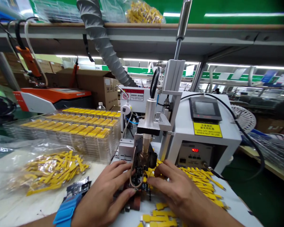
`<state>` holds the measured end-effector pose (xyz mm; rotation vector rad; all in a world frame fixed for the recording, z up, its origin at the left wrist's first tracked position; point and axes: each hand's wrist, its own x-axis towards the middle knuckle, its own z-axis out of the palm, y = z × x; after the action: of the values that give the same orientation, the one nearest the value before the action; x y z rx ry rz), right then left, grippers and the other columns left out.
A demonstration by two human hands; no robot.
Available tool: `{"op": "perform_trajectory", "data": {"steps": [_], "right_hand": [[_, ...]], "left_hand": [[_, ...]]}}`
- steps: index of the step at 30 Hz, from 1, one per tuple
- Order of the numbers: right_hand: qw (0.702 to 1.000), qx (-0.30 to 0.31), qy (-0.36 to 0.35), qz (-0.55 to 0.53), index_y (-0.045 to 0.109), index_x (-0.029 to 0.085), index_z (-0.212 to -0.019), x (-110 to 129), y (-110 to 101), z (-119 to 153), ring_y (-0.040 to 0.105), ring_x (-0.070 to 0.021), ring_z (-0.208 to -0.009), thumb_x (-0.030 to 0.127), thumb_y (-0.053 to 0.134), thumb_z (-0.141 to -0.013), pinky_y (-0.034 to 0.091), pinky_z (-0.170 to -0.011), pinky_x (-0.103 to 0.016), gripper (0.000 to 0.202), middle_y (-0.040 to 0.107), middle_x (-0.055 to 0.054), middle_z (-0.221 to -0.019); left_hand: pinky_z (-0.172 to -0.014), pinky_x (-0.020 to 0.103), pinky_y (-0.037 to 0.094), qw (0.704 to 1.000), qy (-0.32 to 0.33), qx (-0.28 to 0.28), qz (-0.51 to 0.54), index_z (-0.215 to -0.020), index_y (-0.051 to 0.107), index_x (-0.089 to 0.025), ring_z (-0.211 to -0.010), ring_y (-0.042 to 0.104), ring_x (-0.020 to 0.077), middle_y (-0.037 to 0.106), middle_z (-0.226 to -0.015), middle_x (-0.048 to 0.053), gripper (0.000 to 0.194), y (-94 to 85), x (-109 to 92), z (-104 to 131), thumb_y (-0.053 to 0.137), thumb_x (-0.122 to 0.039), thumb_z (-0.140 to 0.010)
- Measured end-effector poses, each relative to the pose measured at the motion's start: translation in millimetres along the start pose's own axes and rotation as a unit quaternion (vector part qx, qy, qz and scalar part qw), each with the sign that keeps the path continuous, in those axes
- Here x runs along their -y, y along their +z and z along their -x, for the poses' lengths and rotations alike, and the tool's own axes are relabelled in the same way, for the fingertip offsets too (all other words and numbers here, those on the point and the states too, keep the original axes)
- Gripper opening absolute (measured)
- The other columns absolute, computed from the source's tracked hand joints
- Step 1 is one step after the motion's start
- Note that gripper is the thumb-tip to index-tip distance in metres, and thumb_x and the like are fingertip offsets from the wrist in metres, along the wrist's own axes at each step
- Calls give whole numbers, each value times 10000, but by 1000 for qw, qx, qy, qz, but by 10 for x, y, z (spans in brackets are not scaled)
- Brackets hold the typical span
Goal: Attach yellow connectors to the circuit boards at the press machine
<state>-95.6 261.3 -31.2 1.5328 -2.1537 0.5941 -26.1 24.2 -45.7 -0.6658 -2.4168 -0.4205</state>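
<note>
Silver metal cylinder (150,113): below, left hand (110,187) spread, right hand (179,186) narrowed, holds unclear; yellow flat connectors (201,184) right, likely for reach.

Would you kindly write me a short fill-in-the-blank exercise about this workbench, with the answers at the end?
1. The left hand has a ____ band at its wrist.
2. The label below the screen says to turn off machine when not in ____.
3. The loose pieces beside the right hand are mainly ____.

Answers: blue; use; yellow.
</note>
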Motion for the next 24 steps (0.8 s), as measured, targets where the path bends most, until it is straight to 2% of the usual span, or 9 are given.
{"op": "perform_trajectory", "data": {"steps": [7, 14, 18, 24], "right_hand": [[999, 36, 16, 0, 609, 183, -1088, -6, -10, 28, 476, -233, -857, 48, 415, -880, 484, -686, -381, 314, 541, -108, -924], [999, 34, 10, 14, 586, 199, -1115, -30, 20, 46, 474, -225, -861, 60, 406, -892, 470, -682, -344, 318, 531, -100, -950], [999, 25, 9, 19, 603, 198, -1067, -25, 19, 39, 471, -212, -830, 65, 396, -898, 444, -648, -313, 298, 523, -90, -922], [999, 24, 24, 19, 598, 203, -1076, 5, 10, 26, 469, -219, -857, 60, 369, -909, 431, -672, -332, 318, 526, -95, -954]], "left_hand": [[-998, 488, 446, 1000, 5, 25, 5, -1317, 494, -253, -1210, 464, 264, 534, -1299, 40, 413, -35, -14, -15, 549, -277, -908], [-1026, 482, 411, 999, 9, 38, 14, -1313, 487, -254, -1225, 434, 261, 523, -1297, 43, 413, -45, -13, -20, 558, -250, -907], [-1016, 474, 416, 999, 11, 37, 12, -1306, 491, -245, -1223, 428, 267, 520, -1298, 49, 407, -64, -33, -39, 559, -247, -904], [-1021, 483, 401, 999, 14, 40, 16, -1323, 451, -245, -1229, 402, 266, 517, -1294, 35, 435, -59, -53, -54, 552, -212, -900]]}}
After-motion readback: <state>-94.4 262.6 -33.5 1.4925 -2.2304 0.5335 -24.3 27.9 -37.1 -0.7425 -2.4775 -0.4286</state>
